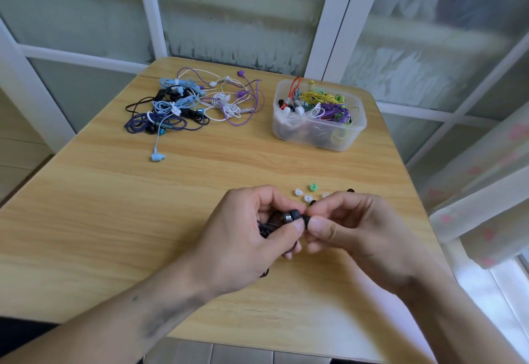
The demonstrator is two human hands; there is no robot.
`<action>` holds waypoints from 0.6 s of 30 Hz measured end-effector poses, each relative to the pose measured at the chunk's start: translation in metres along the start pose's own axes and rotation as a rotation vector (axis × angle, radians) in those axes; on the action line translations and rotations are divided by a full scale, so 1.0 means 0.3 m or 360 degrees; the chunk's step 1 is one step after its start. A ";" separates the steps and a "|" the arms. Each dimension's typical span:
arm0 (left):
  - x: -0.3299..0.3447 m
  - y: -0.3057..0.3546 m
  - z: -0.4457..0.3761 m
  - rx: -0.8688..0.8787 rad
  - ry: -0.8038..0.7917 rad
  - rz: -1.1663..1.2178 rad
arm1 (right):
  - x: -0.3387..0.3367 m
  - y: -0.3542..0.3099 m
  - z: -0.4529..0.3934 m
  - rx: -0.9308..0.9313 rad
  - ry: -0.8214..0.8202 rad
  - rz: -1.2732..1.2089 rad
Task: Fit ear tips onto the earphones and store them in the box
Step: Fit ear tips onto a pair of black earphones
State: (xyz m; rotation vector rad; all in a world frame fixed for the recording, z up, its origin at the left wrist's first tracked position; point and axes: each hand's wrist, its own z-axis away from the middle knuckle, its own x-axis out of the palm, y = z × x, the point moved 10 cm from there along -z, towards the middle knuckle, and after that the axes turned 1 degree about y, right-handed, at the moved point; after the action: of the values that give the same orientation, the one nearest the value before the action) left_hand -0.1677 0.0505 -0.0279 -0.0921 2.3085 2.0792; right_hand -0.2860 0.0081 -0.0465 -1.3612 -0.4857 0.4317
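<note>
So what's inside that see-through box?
The clear plastic box holds tangled earphones: yellow, purple, green, white, and a red cord poking up. What lies underneath the heap is covered.

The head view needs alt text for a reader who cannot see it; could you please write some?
Two hands meet over a wooden table: the left hand grips a black earphone, the right hand pinches a black ear tip against it. Loose tips lie just beyond; farther back, a tangled earphone pile and a clear box of earphones.
</note>
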 end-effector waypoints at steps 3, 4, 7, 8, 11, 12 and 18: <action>-0.003 0.027 0.002 0.0106 0.0038 -0.0049 | 0.039 0.079 0.001 0.0336 -0.0133 -0.0590; -0.005 0.034 0.003 0.0143 0.0060 -0.0077 | 0.054 0.091 0.005 0.0407 -0.0168 -0.0734; -0.011 0.047 0.008 0.0210 0.0115 -0.0141 | 0.073 0.097 0.005 0.0483 -0.0176 -0.0959; -0.013 0.049 0.008 0.0223 0.0127 -0.0147 | 0.076 0.091 0.003 0.0470 -0.0164 -0.0967; -0.021 0.052 0.002 0.0244 0.0141 -0.0166 | 0.057 0.047 -0.003 0.0263 -0.0036 -0.0703; -0.025 0.050 0.000 0.0250 0.0146 -0.0191 | 0.050 0.028 -0.004 0.0172 0.0009 -0.0561; -0.025 0.019 -0.017 0.0122 0.0075 -0.0152 | 0.003 -0.099 0.015 -0.0439 0.0287 0.0444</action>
State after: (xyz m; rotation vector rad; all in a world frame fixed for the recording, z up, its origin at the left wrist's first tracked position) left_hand -0.1606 0.0461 -0.0211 -0.2467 2.3572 1.9627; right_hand -0.2874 0.0075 -0.0164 -1.7276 -0.2101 0.4753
